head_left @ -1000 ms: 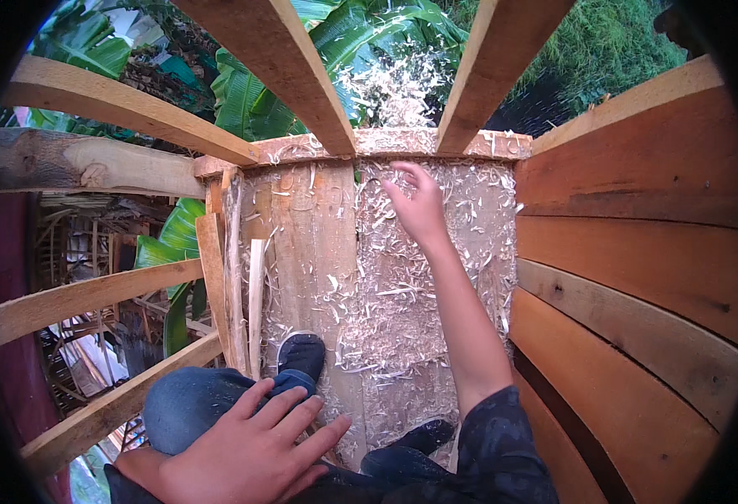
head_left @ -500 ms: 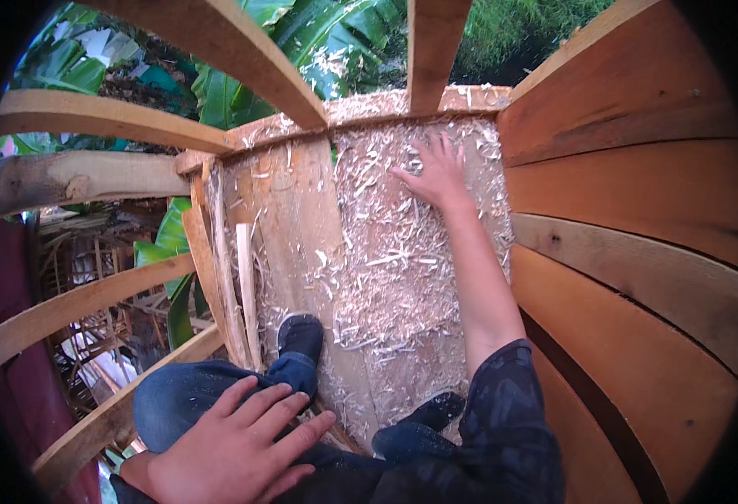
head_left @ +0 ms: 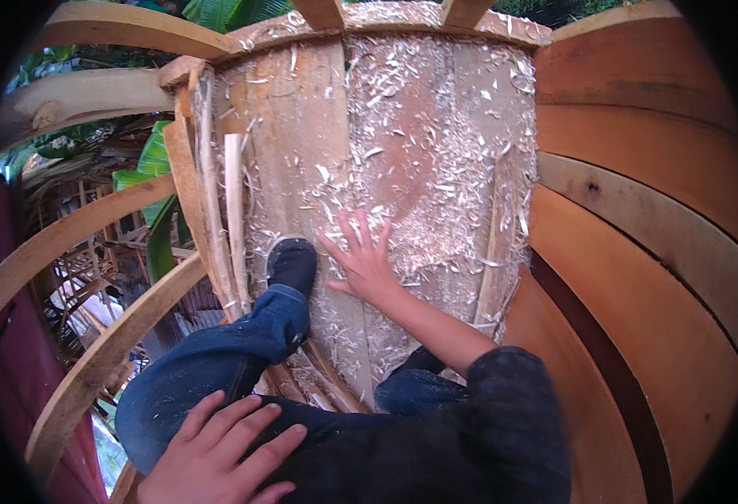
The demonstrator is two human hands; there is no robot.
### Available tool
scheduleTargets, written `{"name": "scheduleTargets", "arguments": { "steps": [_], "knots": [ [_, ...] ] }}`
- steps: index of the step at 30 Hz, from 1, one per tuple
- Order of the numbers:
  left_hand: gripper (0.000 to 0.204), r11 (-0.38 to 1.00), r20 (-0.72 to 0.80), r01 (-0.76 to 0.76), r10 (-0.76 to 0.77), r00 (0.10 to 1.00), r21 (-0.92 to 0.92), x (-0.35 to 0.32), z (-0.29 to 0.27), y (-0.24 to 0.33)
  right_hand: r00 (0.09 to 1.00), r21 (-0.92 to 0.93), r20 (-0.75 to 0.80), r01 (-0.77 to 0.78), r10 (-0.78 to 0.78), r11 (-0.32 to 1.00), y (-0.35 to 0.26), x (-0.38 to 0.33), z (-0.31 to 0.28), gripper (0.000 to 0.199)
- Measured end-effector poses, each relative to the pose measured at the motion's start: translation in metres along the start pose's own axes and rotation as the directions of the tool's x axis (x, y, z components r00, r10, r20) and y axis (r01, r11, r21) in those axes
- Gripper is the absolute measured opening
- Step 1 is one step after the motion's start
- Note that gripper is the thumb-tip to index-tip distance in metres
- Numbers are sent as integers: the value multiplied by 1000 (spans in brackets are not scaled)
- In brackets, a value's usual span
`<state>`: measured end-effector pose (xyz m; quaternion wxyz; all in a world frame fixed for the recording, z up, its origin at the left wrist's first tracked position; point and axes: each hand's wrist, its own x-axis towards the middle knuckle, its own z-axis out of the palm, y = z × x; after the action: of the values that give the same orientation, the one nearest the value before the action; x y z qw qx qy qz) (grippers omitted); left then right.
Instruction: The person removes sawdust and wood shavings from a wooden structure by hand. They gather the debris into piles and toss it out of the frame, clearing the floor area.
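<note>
Pale wood shavings point(head_left: 436, 244) lie scattered over the plank floor point(head_left: 293, 109), thickest around the middle. My right hand point(head_left: 364, 265) is down at the shavings, fingers spread, holding nothing. It is just to the right of my shoe point(head_left: 292, 265). Beyond it, a reddish patch of board shows with few shavings on it. My left hand point(head_left: 222, 458) rests on my jeans point(head_left: 193, 386) at the thigh, its fingers apart and nothing in them.
Long wood strips point(head_left: 233, 218) stand along the floor's left side beside a slatted rail point(head_left: 92, 227). A wall of orange-brown boards point(head_left: 638, 277) rises on the right. A shavings-dusted beam point(head_left: 386, 17) edges the far end, with banana leaves point(head_left: 155, 155) outside.
My right hand has swept from the far end back toward me and left, and shavings there have thinned, baring board. My left hand stays on my thigh. The view has tilted downward.
</note>
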<state>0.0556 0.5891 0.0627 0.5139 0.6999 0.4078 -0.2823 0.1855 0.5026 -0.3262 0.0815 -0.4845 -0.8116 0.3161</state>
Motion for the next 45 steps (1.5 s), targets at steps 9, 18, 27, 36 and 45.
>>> {"name": "scheduleTargets", "arguments": {
  "steps": [9, 18, 27, 36, 45],
  "knots": [
    [55, 1000, -34, -12, 12, 999, -8, -12, 18, 3, 987, -192, -40, 145, -155, 971, 76, -24, -20, 26],
    [54, 999, -28, -50, 51, 998, 18, -10, 16, -3, 961, -271, 135, -197, 240, 942, 109, -64, -91, 69],
    [54, 999, -1, -6, 6, 1000, 49, 3, 1, -2, 993, -299, 113, -2, 37, 954, 102, -118, -24, 81],
    [52, 999, -15, -28, 29, 999, 45, 3, -4, -6, 998, -118, -22, -59, 57, 991, 95, -95, -39, 31],
    [52, 999, -11, -51, 51, 999, 20, -7, -7, -8, 764, 813, -279, -135, 582, 567, 90, 171, -186, 42]
  ]
}}
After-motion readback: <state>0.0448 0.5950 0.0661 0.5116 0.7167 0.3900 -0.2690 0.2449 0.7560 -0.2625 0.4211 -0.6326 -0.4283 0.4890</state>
